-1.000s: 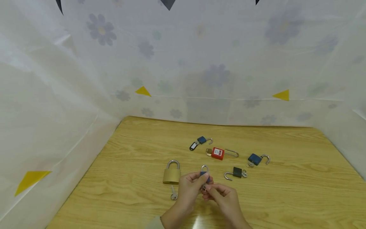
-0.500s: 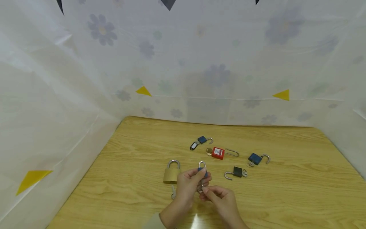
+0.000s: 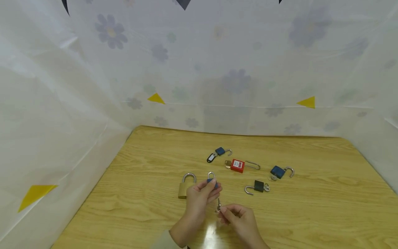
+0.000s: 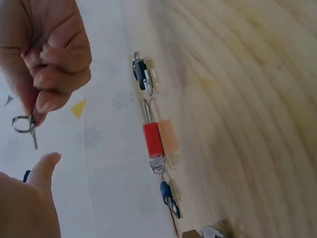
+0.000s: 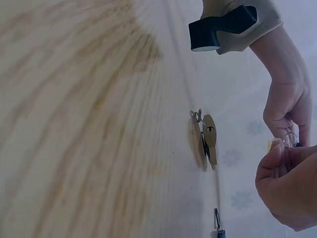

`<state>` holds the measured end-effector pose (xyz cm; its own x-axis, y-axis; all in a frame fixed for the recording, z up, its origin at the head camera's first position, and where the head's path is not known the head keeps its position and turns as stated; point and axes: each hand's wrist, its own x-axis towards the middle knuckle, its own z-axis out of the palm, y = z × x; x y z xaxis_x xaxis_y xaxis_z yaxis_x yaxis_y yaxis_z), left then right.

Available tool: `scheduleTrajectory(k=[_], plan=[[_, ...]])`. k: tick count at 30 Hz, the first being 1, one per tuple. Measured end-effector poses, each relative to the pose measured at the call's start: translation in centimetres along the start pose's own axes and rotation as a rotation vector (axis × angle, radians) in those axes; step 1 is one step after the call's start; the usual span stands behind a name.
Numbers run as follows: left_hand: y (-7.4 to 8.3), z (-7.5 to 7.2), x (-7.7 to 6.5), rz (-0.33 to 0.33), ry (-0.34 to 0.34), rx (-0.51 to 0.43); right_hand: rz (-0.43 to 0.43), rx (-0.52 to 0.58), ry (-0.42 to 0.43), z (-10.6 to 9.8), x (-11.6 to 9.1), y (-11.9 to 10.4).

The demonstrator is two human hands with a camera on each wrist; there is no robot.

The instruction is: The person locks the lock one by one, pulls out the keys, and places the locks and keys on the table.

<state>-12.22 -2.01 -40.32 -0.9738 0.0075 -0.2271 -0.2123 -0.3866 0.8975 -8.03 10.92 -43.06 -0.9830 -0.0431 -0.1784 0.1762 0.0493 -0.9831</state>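
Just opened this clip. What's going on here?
A person's left hand holds a small blue padlock, while the right hand pinches a key on a ring, clear of that padlock. On the wooden table, a brass padlock lies partly behind the left hand; a red padlock, a black padlock and two more blue padlocks lie open.

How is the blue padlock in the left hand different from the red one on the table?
The left hand holds the blue padlock; the red padlock lies on the table. The blue padlock's shackle looks shorter than the red padlock's. The red padlock has a white label; none shows on the blue padlock. Both have silvery shackles.
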Motion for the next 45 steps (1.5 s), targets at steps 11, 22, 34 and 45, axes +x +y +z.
scheduleTrajectory(k=[11,22,34,45], plan=[[0.6,-2.1,0.8,0.048,0.116,-0.058,0.107,-0.222,0.076,0.2,2.2,1.8],[0.8,-2.5,0.7,0.028,0.116,-0.09,0.097,-0.399,0.043,0.6,3.6,2.3],[0.5,-2.6,0.7,0.013,0.081,-0.05,0.125,-0.479,-0.066,0.6,3.8,1.5],[0.0,-2.5,0.6,-0.067,-0.04,0.028,0.072,-0.421,-0.098,-0.8,3.7,0.9]])
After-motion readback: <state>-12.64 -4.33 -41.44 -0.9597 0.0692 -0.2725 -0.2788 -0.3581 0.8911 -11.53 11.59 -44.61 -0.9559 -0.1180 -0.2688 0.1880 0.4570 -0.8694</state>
